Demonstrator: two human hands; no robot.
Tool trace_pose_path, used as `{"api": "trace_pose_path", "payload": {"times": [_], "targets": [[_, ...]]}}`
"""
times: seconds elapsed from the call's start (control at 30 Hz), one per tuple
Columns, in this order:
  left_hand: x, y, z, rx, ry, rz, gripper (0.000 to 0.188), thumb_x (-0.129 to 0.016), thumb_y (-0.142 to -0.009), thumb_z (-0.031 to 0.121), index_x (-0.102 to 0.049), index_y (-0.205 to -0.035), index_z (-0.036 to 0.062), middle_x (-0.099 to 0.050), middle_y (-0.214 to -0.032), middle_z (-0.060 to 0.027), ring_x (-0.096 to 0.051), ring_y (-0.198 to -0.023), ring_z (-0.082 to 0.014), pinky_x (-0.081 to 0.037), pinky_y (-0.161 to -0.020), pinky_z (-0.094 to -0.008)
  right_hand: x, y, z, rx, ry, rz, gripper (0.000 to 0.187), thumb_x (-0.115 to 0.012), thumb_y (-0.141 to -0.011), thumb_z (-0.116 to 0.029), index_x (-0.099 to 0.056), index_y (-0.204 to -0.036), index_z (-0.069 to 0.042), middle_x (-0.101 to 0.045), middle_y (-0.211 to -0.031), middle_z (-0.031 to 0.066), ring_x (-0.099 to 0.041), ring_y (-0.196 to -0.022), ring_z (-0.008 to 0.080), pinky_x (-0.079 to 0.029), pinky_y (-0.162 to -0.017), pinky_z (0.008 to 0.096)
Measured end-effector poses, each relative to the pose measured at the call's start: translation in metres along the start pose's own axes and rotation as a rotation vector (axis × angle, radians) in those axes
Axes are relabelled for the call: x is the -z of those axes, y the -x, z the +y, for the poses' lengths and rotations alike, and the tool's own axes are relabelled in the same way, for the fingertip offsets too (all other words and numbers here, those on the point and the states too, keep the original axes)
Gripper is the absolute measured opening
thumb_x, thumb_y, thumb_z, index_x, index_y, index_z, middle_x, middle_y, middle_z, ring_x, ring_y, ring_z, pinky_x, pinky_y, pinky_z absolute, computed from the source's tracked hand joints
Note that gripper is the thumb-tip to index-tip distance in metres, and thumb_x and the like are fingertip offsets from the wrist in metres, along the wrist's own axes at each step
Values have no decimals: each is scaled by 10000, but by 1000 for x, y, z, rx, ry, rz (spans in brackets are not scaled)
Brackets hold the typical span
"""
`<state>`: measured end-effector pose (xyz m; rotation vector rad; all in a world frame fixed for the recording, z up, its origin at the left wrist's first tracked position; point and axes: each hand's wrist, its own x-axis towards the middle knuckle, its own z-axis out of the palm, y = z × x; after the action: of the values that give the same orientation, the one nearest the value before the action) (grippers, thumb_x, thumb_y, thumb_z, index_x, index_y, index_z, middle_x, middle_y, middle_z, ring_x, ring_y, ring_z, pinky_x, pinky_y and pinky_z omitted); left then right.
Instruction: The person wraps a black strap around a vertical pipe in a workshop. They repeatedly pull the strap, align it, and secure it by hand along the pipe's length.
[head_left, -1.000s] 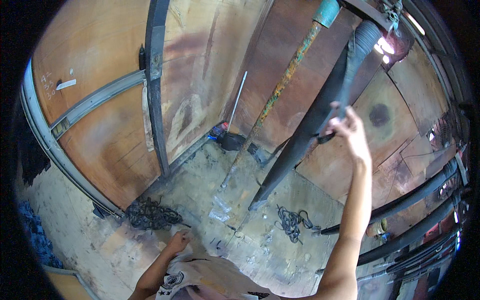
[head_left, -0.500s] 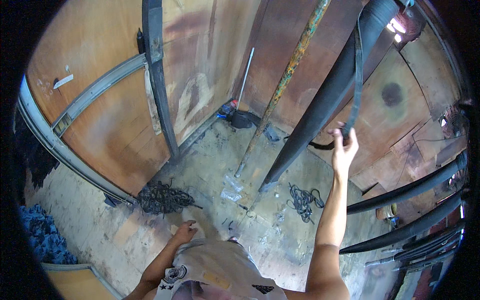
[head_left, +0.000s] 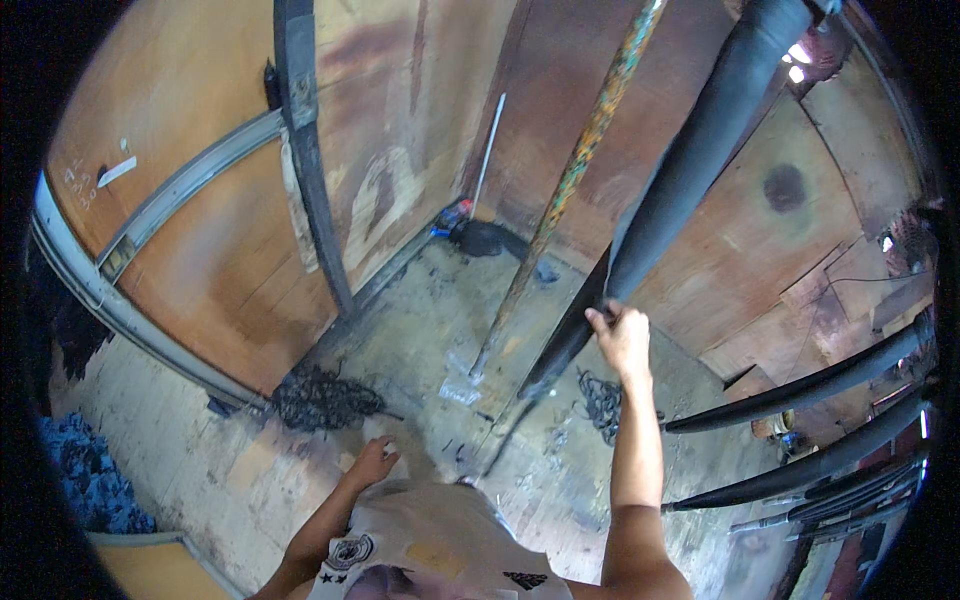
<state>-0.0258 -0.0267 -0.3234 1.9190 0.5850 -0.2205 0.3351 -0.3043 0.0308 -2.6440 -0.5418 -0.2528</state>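
Observation:
A long, thick black rubber-like tube (head_left: pixel 690 190) slants from the upper right down to a narrow end above the floor. My right hand (head_left: pixel 625 340) is raised beside its lower half, fingers closed on a flat black strip (head_left: pixel 613 262) that runs along the tube. Where the strip meets the tube behind my fingers is hard to make out. My left hand (head_left: pixel 372 464) hangs low in front of my body, holding nothing, its fingers loosely bent and apart. A dark, blurred length (head_left: pixel 510 440) trails toward the floor below the tube's end.
A rusty, paint-flecked pole (head_left: pixel 565 185) stands left of the tube. Tangled black strips (head_left: pixel 325 398) lie by the wooden panel, and another tangle (head_left: pixel 600 400) lies behind my right forearm. More black tubes (head_left: pixel 800 395) slant at the right. Blue scraps (head_left: pixel 85 475) lie far left.
My right hand has moved left and down with the black strip, from out beside the tube to close against it. The strip's loose loop has drawn in. My left hand has barely moved.

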Motion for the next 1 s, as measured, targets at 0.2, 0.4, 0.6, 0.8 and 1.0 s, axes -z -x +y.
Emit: {"api": "trace_pose_path", "payload": {"times": [0.2, 0.4, 0.6, 0.8, 1.0], "targets": [[2, 1, -7, -74, -135, 37, 521, -686, -916, 243, -564, -1341, -32, -656, -1199, -289, -703, -995, -383, -561, -869, -436, 45, -28, 12, 11, -667, 297, 178, -641, -970, -110, -721, -894, 30, -689, -713, 51, -616, -614, 98, -500, -588, 275], [-4, -11, -21, -41, -119, 69, 538, -699, -900, 265, -576, -1329, -35, -669, -1122, -284, -698, -911, -376, -558, -855, -444, 109, -142, 14, 143, -1166, 591, 399, -593, -1028, -224, -564, -1361, -6, -668, -1238, 155, -638, -1168, 230, -500, -1017, 368], [-10, -24, -18, -79, -54, 126, 520, -691, -905, 273, -590, -1309, -38, -670, -1125, -286, -703, -918, -371, -560, -845, -450, 141, -230, -3, 160, -1513, 75, 350, -508, -1037, -263, -611, -1244, 0, -682, -1168, 148, -675, -1004, 238, -560, -901, 390], [-7, -3, -11, -84, -124, 102, 542, -692, -907, 280, -575, -1327, -42, -673, -1152, -289, -711, -948, -370, -563, -846, -441, 163, -263, -1, 154, -1607, -169, 279, -487, -1010, -226, -638, -1093, -7, -711, -1006, 160, -693, -849, 271, -591, -780, 434], [-9, 16, -21, 23, -69, 61, 564, -696, -916, 298, -558, -1347, -39, -649, -1223, -290, -701, -1011, -368, -551, -890, -437, 167, -275, -1, 107, -1639, -262, 302, -479, -992, -220, -640, -1094, 15, -711, -1018, 172, -697, -855, 283, -594, -780, 452]]}}
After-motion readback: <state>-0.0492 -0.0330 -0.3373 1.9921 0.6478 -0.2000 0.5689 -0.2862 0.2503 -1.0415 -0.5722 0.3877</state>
